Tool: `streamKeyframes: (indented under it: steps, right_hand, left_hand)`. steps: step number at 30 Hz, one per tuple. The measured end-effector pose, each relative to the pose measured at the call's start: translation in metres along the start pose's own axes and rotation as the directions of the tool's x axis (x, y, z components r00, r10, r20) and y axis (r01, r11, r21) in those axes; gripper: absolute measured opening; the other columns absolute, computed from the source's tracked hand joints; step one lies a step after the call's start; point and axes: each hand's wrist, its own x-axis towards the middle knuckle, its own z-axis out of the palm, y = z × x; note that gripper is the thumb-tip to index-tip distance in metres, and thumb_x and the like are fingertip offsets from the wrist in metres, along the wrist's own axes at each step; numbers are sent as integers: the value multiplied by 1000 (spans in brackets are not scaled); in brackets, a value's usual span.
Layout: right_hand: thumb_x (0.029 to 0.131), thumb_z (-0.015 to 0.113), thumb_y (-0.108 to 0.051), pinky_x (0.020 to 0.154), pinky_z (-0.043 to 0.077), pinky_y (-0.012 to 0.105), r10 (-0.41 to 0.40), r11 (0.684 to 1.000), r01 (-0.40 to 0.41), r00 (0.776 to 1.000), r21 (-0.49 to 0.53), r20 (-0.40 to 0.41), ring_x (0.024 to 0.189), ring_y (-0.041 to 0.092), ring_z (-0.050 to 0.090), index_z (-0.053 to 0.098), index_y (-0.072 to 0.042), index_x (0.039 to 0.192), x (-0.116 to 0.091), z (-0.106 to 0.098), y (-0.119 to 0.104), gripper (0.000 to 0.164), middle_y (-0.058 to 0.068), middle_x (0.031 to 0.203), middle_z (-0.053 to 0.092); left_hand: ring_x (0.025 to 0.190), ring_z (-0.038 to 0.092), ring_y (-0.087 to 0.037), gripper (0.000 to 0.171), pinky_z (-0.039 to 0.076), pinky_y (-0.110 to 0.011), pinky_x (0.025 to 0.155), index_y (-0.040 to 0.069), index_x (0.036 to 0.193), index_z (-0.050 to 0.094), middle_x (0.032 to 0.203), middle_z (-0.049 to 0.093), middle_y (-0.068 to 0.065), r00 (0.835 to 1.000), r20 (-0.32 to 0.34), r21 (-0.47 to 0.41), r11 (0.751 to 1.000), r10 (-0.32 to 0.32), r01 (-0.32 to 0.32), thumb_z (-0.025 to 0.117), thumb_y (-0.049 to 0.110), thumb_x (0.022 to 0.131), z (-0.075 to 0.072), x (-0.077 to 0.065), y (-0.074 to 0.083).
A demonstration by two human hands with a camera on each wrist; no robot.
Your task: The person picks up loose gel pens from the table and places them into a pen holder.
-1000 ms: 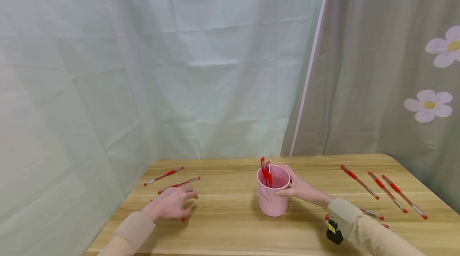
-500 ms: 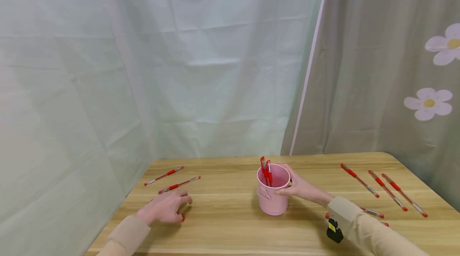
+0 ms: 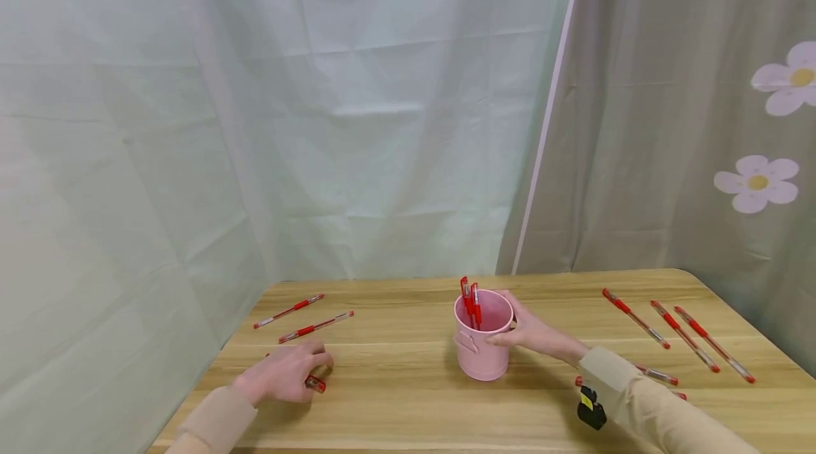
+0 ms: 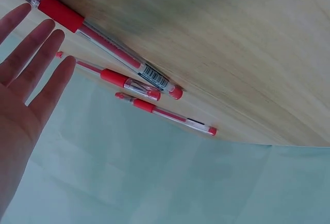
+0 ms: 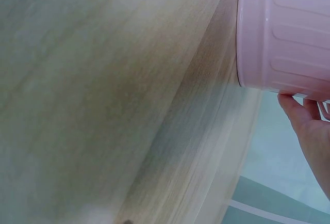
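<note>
A person's left hand (image 3: 285, 372) pinches a red pen (image 4: 62, 13) by its capped end at the desk (image 3: 395, 408), well apart from the upright pink cup (image 3: 482, 358) gripped by the right hand (image 3: 526, 333).

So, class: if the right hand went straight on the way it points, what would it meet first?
The pink cup, at once: the right hand is gripping its side. Past it, perhaps the curtain; depth is unclear.

Cup (image 3: 482, 356) on table (image 3: 395, 404), pens (image 4: 113, 77) either side
</note>
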Motion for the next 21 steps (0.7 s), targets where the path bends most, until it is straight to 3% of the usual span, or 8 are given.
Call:
streamKeyframes:
  steps: [10, 14, 21]
  right_hand:
    - [76, 73, -13, 87, 41, 38, 22, 1000, -22, 1000, -7, -7, 115, 32, 38, 28, -8, 133, -1, 1, -2, 73, 14, 127, 39]
    - [76, 73, -12, 88, 40, 39, 8, 1000, -8, 1000, -1, -5, 115, 32, 39, 28, -8, 133, 0, 1, -1, 73, 15, 127, 39]
    - [76, 72, -11, 89, 39, 42, -5, 1000, 5, 1000, 6, 2, 115, 32, 38, 27, -8, 134, 0, 1, -1, 74, 15, 127, 39]
  left_hand:
    - [66, 39, -7, 43, 40, -26, 53, 16, 91, 57, 81, 40, 8, 999, -37, 26, 1000, 11, -10, 62, -1, 52, 3, -4, -4]
    - [63, 37, -6, 34, 37, -22, 51, 18, 81, 53, 77, 39, 9, 1000, -21, -13, 1000, -4, 3, 60, -7, 59, 3, -2, -4]
    - [61, 35, -3, 33, 35, -18, 51, 19, 72, 50, 71, 35, 13, 998, -44, 7, 999, 53, -52, 58, -12, 64, 7, 1, -9]
